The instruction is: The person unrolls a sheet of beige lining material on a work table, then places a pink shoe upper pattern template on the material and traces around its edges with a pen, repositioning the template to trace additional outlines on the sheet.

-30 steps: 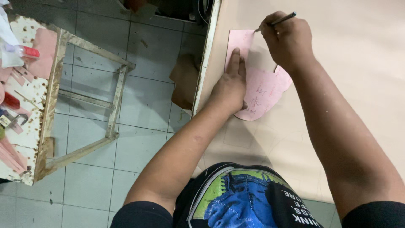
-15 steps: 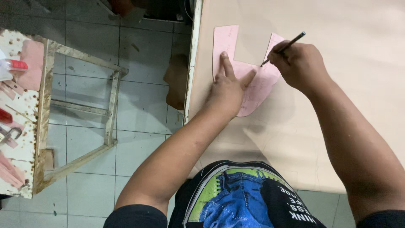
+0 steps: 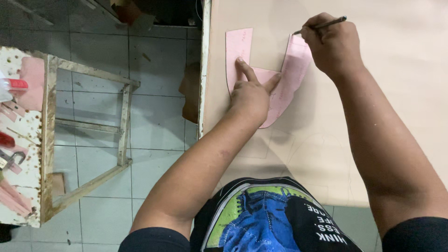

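Fingers (image 3: 242, 70) of left hand (image 3: 252, 95) splayed on pink template (image 3: 280, 88); right hand (image 3: 333, 44) grips pencil (image 3: 322, 25), tip prob. hidden.

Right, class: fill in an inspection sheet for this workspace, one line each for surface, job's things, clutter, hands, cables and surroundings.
Surface: beige sheet covers the table; faint traced outlines near the front edge.
Job's things: pink U-shaped template lies flat on the sheet; a thin dark pen meets its upper right arm.
Clutter: nothing seen on the sheet besides the template.
Hands: left hand presses the template down with fingers spread; right hand grips the pen.
Cables: nothing seen.
Surroundings: grey tiled floor; worn wooden frame at left, beside a spotted white board bearing pink pieces and small tools.
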